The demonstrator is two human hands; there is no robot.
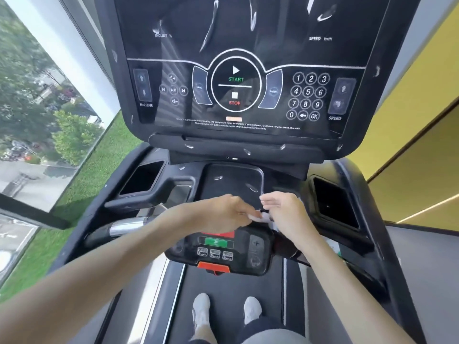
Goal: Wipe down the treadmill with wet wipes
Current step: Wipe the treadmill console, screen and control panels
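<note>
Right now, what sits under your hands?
The left hand pinches a white wipe beside the right hand; below them the lower control panel shows, its red strip partly covered.

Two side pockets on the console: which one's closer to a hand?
The right pocket, just beyond the right hand; the left pocket sits well clear of the left hand.

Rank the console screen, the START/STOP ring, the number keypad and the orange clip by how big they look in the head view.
1. console screen, by far.
2. START/STOP ring and number keypad: too alike to rank.
3. orange clip, smallest, though nearer the camera.
</note>
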